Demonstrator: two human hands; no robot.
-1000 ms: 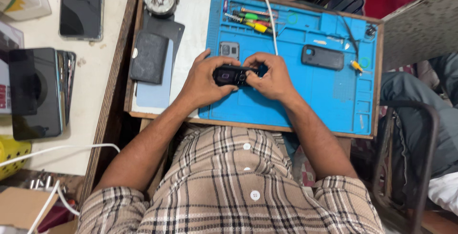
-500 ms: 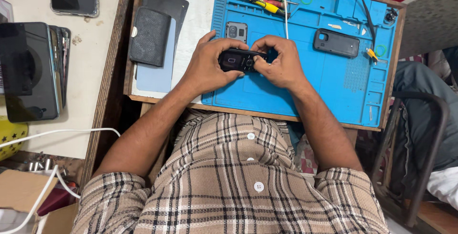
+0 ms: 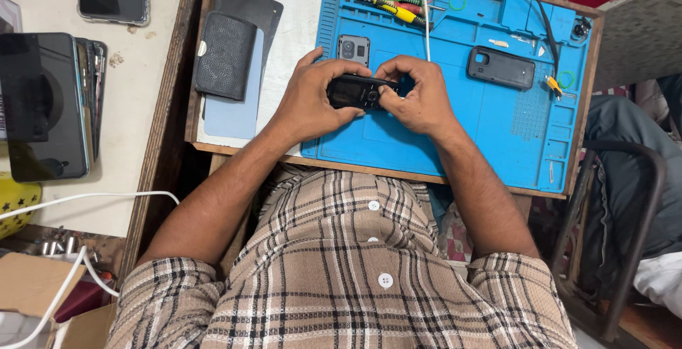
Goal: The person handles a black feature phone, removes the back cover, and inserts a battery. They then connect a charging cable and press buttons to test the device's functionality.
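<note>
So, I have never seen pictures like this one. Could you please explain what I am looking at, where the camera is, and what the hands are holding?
There is no machine here. A person in a checked shirt wears a camera on the head, so the one picture looks straight down at their own arms and a work table.

The left hand and the right hand together hold a small black phone above a blue work mat.

On the mat lie a dark phone back cover, a small grey camera part and some screwdrivers at the far edge. Left of the mat lies a black pouch. On the side table to the left lie more phones.
</note>
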